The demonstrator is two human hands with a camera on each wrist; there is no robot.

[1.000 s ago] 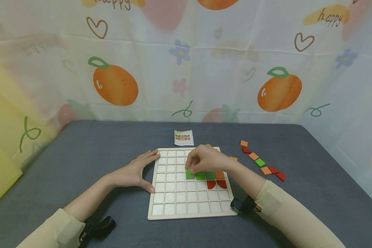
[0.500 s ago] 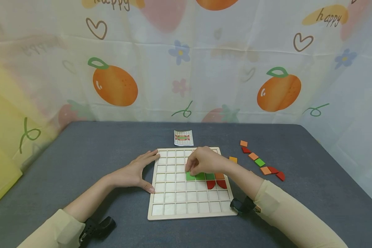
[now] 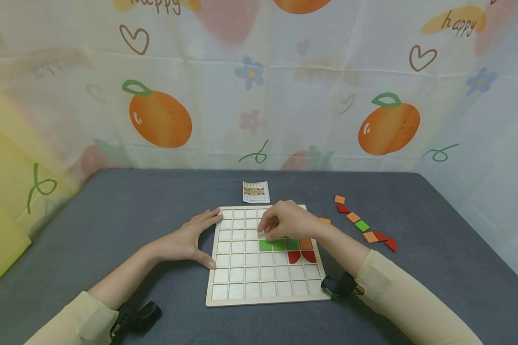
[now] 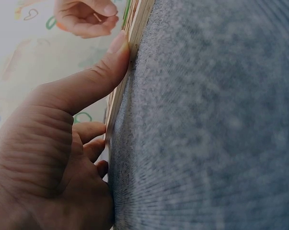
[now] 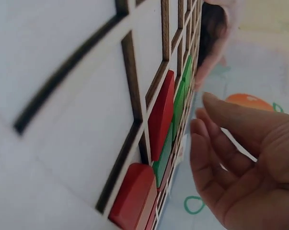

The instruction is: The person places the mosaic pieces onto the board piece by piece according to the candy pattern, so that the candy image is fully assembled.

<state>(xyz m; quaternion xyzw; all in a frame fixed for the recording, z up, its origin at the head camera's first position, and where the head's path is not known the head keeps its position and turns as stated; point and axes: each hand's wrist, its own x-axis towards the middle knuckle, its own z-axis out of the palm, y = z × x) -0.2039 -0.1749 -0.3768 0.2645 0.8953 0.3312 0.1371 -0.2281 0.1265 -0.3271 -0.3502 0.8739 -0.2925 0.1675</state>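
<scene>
A wooden grid board [image 3: 267,302] lies in the middle of the table in the head view. Along its left edge, my left hand [image 3: 183,239] spreads its fingers and thumb against the frame. One row holds several square tiles, among them a left-hand green tile [image 3: 265,246] and an orange tile [image 3: 305,244] at the right. Below them sit a red curved piece [image 3: 294,257] and another beside it. My right hand [image 3: 289,220] hovers over the green tiles and hides cells behind it. In the right wrist view its fingers [image 5: 199,148] are loosely bent, apart from the thumb, holding nothing.
Behind the board lies a small printed pattern card [image 3: 256,192]. Loose pieces trail off to the right: orange squares, a green square [image 3: 362,225] and red pieces [image 3: 391,245]. A yellow-orange tile [image 3: 325,220] shows partly behind the right wrist. A printed curtain hangs behind the table.
My right fingertips, earlier on the left-hand green tile, have risen slightly off it. That tile now lies flat in its cell. The left hand stays at the board's edge.
</scene>
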